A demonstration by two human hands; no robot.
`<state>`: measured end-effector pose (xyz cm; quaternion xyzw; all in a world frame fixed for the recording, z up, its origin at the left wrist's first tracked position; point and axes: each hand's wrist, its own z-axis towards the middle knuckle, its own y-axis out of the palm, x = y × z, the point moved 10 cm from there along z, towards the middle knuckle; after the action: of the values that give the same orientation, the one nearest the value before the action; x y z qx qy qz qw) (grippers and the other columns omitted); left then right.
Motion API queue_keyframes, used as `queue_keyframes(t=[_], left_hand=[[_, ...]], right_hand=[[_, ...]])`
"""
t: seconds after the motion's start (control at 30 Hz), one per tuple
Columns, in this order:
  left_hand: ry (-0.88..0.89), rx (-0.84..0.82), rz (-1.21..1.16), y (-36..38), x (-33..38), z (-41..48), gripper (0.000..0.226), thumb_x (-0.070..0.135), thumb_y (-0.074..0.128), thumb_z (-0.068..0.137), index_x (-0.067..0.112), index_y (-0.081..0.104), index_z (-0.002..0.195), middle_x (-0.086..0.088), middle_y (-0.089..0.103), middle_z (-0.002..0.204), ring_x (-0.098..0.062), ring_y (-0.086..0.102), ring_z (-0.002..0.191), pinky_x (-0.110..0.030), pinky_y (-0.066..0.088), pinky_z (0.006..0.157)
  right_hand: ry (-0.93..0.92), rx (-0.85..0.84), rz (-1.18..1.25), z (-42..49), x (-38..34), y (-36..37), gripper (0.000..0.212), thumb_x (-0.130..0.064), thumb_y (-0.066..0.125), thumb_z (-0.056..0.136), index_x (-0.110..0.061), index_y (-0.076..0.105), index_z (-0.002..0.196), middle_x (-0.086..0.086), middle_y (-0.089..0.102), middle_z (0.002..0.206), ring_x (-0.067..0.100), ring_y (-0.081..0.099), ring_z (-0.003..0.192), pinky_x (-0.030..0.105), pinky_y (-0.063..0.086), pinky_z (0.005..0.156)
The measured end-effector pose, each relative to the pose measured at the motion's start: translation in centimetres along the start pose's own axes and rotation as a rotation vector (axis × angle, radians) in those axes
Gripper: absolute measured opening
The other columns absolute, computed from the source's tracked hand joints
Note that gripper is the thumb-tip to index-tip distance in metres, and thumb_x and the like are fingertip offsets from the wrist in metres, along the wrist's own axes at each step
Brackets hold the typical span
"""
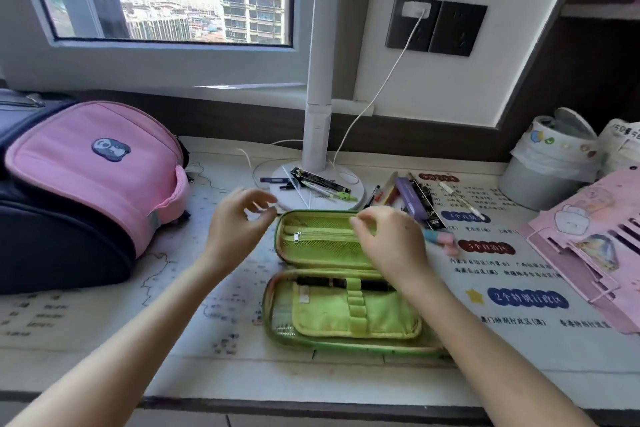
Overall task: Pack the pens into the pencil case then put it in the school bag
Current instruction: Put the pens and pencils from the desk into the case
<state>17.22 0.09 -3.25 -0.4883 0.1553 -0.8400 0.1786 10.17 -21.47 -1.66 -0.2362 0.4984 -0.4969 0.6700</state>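
One pen [322,282] is sitting in a loop of the soft pencil case [346,319] lying open on the desk [207,367], loose pens [415,198] behind it probably wanting a light mid-barrel pinch; left hand [235,229] hovering loosely curled, empty, right hand [391,243] bunching fingertips at its far rim, grip unclear.

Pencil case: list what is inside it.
One black pen sits through a loop in the near half of the pencil case. The right hand covers part of the far half's mesh pocket.

Green pencil case [346,288] lies open beside pink school bag [93,184].
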Motion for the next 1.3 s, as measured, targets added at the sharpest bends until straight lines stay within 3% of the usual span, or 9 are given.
queue_keyframes(t=[0.2,0.43,0.6,0.73,0.83,0.93,1.03,1.17,1.3], left_hand=[[-0.199,0.316,-0.232,-2.3,-4.2,-0.1,0.024,0.008,0.058,0.078,0.02,0.057,0.099,0.005,0.057,0.072,-0.016,0.052,0.067,-0.034,0.044,0.067],[-0.223,0.347,-0.245,-2.6,-5.2,0.9,0.03,0.001,0.057,0.077,0.019,0.054,0.1,0.004,0.058,0.073,-0.015,0.052,0.068,-0.032,0.044,0.067],[-0.217,0.342,-0.197,-2.5,-5.2,0.9,0.03,0.002,0.057,0.077,0.018,0.055,0.102,0.001,0.059,0.074,-0.013,0.053,0.068,-0.026,0.042,0.062],[-0.177,0.327,-0.149,-2.9,-4.5,1.0,0.028,0.003,0.058,0.077,0.019,0.058,0.1,0.005,0.057,0.073,-0.013,0.054,0.071,-0.023,0.042,0.062],[-0.129,0.261,-0.169,-2.5,-3.4,1.0,0.021,0.003,0.061,0.076,0.02,0.063,0.089,0.004,0.059,0.072,-0.012,0.054,0.069,-0.022,0.042,0.063],[-0.007,0.102,-0.218,-1.4,-1.0,0.2,0.015,0.006,0.065,0.077,0.018,0.066,0.086,0.009,0.059,0.071,-0.005,0.052,0.067,-0.014,0.04,0.066],[0.231,-0.218,-0.134,1.8,3.0,-2.4,0.009,0.031,0.067,0.076,0.024,0.069,0.081,0.01,0.063,0.079,-0.005,0.056,0.077,-0.015,0.041,0.072],[0.546,-0.47,0.207,6.4,6.0,-6.8,0.03,0.051,0.059,0.076,0.023,0.07,0.074,0.007,0.065,0.079,-0.013,0.055,0.077,-0.026,0.045,0.069],[0.298,-0.305,0.167,5.7,5.1,-4.5,0.027,0.041,0.066,0.078,0.019,0.064,0.093,0.007,0.057,0.093,-0.013,0.053,0.089,-0.031,0.046,0.077]], right_hand=[[-0.044,-0.244,-0.214,9.4,-5.0,8.9,0.027,-0.032,0.053,0.091,-0.007,0.058,0.08,0.011,0.064,0.088,0.03,0.06,0.087,0.03,0.041,0.062],[-0.118,-0.275,-0.66,12.2,-7.1,13.3,0.026,0.0,0.046,0.088,-0.004,0.058,0.111,0.013,0.062,0.113,0.032,0.059,0.103,0.034,0.046,0.07],[-0.204,-0.29,-0.74,12.0,-8.1,14.0,0.031,0.009,0.048,0.084,-0.002,0.058,0.112,0.013,0.061,0.115,0.031,0.06,0.103,0.034,0.049,0.07],[-0.238,-0.195,-0.746,11.3,-8.4,11.2,0.031,0.01,0.047,0.081,-0.004,0.061,0.105,0.012,0.065,0.105,0.03,0.063,0.096,0.03,0.039,0.063],[-0.093,-0.091,-0.504,11.0,-6.2,7.5,0.026,0.004,0.048,0.082,-0.006,0.066,0.098,0.013,0.069,0.101,0.033,0.063,0.094,0.029,0.039,0.064],[0.103,-0.016,0.047,8.8,-2.3,3.1,0.024,-0.007,0.052,0.079,-0.012,0.074,0.086,0.009,0.074,0.087,0.028,0.066,0.082,0.03,0.052,0.066],[0.289,-0.111,0.637,3.7,1.2,0.7,0.016,0.0,0.059,0.079,-0.001,0.071,0.089,0.014,0.071,0.077,0.018,0.063,0.064,0.022,0.053,0.055],[0.355,-0.217,0.642,-1.0,3.9,-0.2,0.015,-0.002,0.06,0.084,-0.001,0.068,0.097,0.013,0.073,0.082,0.016,0.067,0.068,0.024,0.052,0.059],[0.364,-0.197,0.693,-2.2,4.5,-0.8,0.015,-0.003,0.058,0.087,-0.002,0.068,0.097,0.013,0.073,0.084,0.014,0.067,0.07,0.019,0.054,0.056]])
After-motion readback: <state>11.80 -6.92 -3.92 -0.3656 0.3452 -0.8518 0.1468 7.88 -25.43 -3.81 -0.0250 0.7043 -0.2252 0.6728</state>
